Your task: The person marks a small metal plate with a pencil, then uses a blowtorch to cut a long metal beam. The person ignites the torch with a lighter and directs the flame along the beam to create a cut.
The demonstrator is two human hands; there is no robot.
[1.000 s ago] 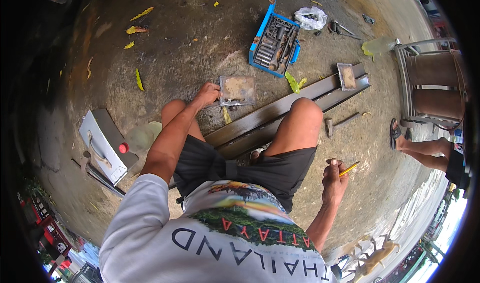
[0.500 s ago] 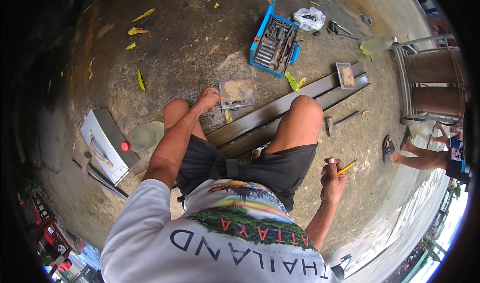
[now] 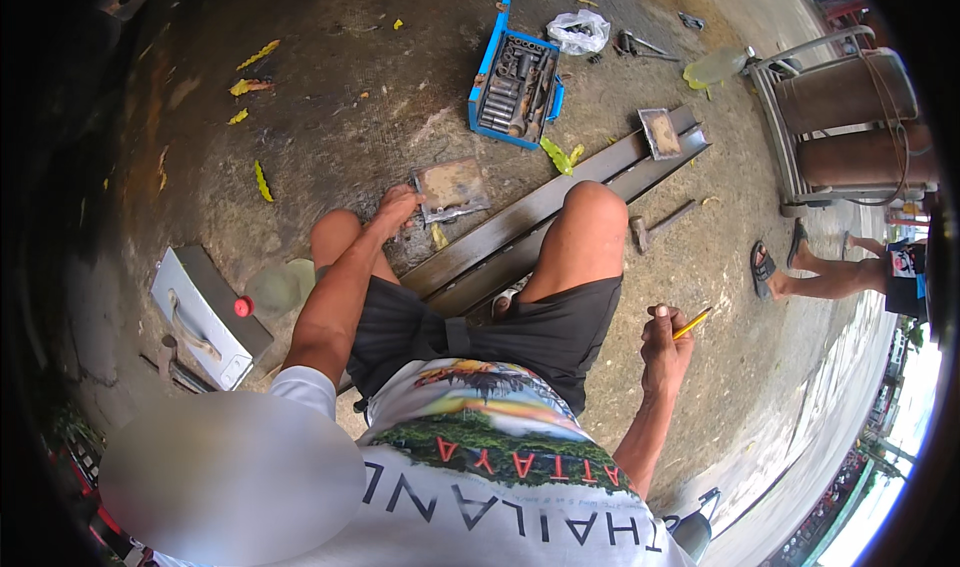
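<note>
My left hand (image 3: 400,207) reaches forward over my left knee, its fingers closed at the left edge of a flat square metal plate (image 3: 452,187). Tan, rusty patches cover the plate's face, and its border is dark. Out to the right, my right hand (image 3: 664,352) pinches a yellow pencil (image 3: 692,324) that points up and to the right, clear of the ground. Between my legs runs a long dark steel channel (image 3: 500,232), slanting away to the right. A second, smaller plate (image 3: 659,134) lies across its far end.
An open blue toolbox (image 3: 478,87) of sockets stands ahead, beside a white plastic bag (image 3: 579,32). A hammer (image 3: 655,225) lies right of my knee. To my left are a plastic bottle (image 3: 280,289) and a grey metal case (image 3: 205,317). A trolley with brown cylinders (image 3: 850,97) and a person's legs (image 3: 835,275) are at right.
The whole view has shifted slightly, so most ground objects sit further left. A blurred oval now covers the lower left. Both hands keep their holds.
</note>
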